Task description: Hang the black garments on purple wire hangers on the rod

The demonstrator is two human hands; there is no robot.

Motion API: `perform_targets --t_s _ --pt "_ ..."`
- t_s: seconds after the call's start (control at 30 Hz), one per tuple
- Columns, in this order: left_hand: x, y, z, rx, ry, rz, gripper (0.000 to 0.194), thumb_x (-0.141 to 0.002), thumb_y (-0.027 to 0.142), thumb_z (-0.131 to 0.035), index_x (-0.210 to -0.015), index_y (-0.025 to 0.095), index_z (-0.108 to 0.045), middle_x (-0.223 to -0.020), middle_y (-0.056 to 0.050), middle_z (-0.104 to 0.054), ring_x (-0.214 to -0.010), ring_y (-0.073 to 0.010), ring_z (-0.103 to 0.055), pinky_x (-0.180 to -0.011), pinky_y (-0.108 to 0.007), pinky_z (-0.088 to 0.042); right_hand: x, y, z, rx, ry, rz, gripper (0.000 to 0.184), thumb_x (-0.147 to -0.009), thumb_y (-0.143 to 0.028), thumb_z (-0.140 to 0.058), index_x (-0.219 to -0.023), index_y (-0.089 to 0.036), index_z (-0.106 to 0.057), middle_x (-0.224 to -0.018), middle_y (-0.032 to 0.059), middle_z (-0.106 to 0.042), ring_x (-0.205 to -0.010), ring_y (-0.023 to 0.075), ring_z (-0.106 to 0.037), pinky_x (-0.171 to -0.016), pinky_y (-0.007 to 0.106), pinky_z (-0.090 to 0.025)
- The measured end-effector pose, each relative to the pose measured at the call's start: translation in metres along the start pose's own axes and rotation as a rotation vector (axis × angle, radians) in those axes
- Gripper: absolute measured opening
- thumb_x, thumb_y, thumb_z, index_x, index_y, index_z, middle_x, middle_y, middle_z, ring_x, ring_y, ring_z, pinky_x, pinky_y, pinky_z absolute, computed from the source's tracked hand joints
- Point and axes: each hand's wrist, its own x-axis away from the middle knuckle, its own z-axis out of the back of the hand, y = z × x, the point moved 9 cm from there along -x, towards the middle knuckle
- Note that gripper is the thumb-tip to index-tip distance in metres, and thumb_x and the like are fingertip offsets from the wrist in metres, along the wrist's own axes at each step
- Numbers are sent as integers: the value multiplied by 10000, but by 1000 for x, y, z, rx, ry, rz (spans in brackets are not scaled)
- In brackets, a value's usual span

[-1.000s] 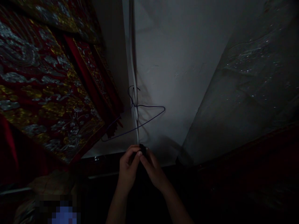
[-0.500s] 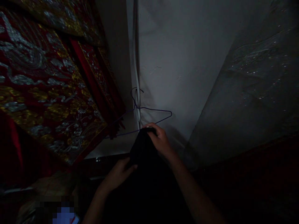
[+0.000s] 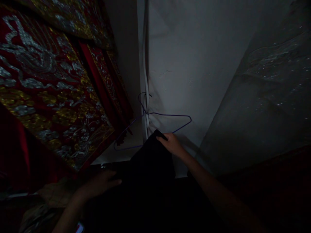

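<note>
A dark blue wire hanger (image 3: 170, 115) hangs against the pale wall, its lower bar partly hidden by a black cloth (image 3: 153, 155). The cloth's upper corner is pinched in my right hand (image 3: 171, 144), just in front of the hanger's bar. Whether the cloth passes over the bar is too dark to tell. My left hand (image 3: 102, 184) is lower and to the left, its thumb apart from its fingers, beside the dark lower part of the cloth. What kind of cloth piece this is does not show.
Red cloth with gold and silver embroidery (image 3: 60, 87) hangs at the left, close to the hanger. A white cable (image 3: 145, 64) runs down the wall behind the hanger. Clear plastic sheeting (image 3: 262, 97) covers the right side. A small lit object (image 3: 79, 227) shows at the lower left.
My left hand has moved away to the left and down, off the cloth. My right hand has shifted slightly right, and the cloth's top is now spread into a wider corner.
</note>
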Motion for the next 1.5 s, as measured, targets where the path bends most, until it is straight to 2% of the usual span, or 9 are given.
perform_targets --t_s 0.07,0.27,0.37,0.63,0.87,1.07,1.23,1.37,1.5 --pt "-3 -5 16 -69 58 -14 394 -817 557 -592 -920 224 -776 -962 -65 -789 -917 -281 -724 -860 -376 -563 3 -6 3 14 -1 4 408 -794 -492 -546 -522 -213 -424 -504 -36 -391 -480 106 -360 -454 240 -242" --pt "-2 34 92 -133 626 -163 439 -860 478 -474 -1029 183 -751 -1085 -115 -770 -1045 -310 -703 -1014 -453 -498 6 -8 1 -6 -4 -18 413 -783 -519 -534 -524 -220 -414 -506 -25 -406 -481 115 -368 -457 246 -247" --pt "1 56 94 -62 745 -202 438 -895 455 -455 -1064 165 -738 -1042 -106 -774 -970 -290 -718 -952 -431 -535 9 -7 0 -3 4 -17 410 -786 -519 -535 -532 -220 -415 -506 -24 -394 -482 119 -371 -458 248 -242" --pt "10 122 80 1 1025 -423 373 -935 296 -465 -1193 156 -695 -1221 -101 -719 -1191 -257 -641 -1106 -429 -448 22 0 -20 -136 15 -51 418 -806 -556 -523 -576 -213 -467 -539 -15 -431 -517 126 -396 -456 243 -276" --pt "-6 141 68 -194 960 -361 457 -920 177 -400 -1341 135 -575 -1283 -155 -648 -1203 -297 -615 -1075 -491 -466 27 -3 -16 -150 -18 -36 402 -842 -526 -547 -618 -193 -521 -561 -16 -481 -532 124 -431 -459 230 -304" --pt "-18 155 73 -245 900 -390 490 -862 91 -361 -1277 174 -609 -1188 -125 -673 -1120 -284 -645 -1030 -456 -493 33 -13 -12 -122 -25 46 357 -907 -487 -535 -761 -177 -639 -699 27 -659 -631 174 -580 -584 272 -456" --pt "-29 148 81 -261 828 -364 450 -872 125 -376 -1232 196 -637 -1163 -102 -701 -1050 -272 -677 -1004 -429 -506 35 -27 51 8 273 190 427 -934 -412 -535 -1307 -213 -597 -1100 107 -720 -986 259 -673 -882 377 -517" --pt "-32 149 86 -266 788 -367 422 -870 153 -390 -1202 188 -647 -1165 -103 -707 -1064 -272 -674 -991 -414 -508 22 -15 106 94 448 133 695 -890 -428 -602 -1506 -164 -419 -843 78 -720 -701 238 -651 -691 366 -527" --pt "-31 152 87 -248 729 -380 365 -891 217 -408 -1168 202 -645 -1151 -92 -712 -1066 -265 -671 -977 -406 -507 -2 -11 126 223 421 87 670 -844 -442 -637 -1409 -94 -548 -721 61 -702 -596 211 -610 -638 353 -499"
